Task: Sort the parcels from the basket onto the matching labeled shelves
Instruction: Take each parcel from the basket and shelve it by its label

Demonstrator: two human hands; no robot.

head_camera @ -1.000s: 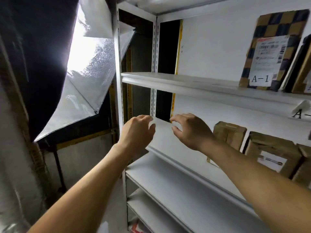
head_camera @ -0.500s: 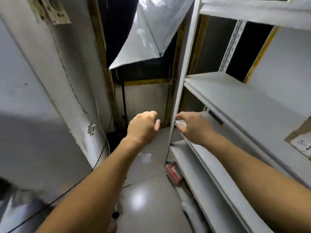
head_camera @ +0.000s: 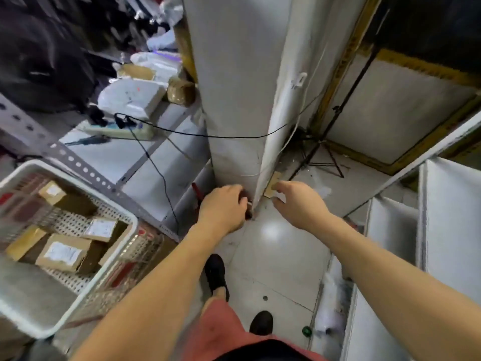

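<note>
Head view: looks steeply down at a pale tiled floor [head_camera: 276, 259], both bare forearms reaching forward over it.
Left hand [head_camera: 222, 208]: held out in front, back of the hand up, fingers loosely curled with nothing in them, close to the foot of a white pillar [head_camera: 234, 87].
Right hand [head_camera: 299, 203]: just right of the left one, apart from it, fingers relaxed and slightly spread, empty.
Basket [head_camera: 114, 246]: white perforated plastic, at the near left, well apart from both hands.
Parcels [head_camera: 63, 254]: several brown cardboard boxes with white labels lie in the basket; the label text is too blurred to read.
Shelves [head_camera: 447, 217]: white metal boards at the right edge, seen from above; no label is legible.
Feet: two dark shoes [head_camera: 216, 274] stand on the floor below the arms.
Far left: white wrapped packages [head_camera: 130, 96] and a black cable [head_camera: 208, 135] beside the pillar.
</note>
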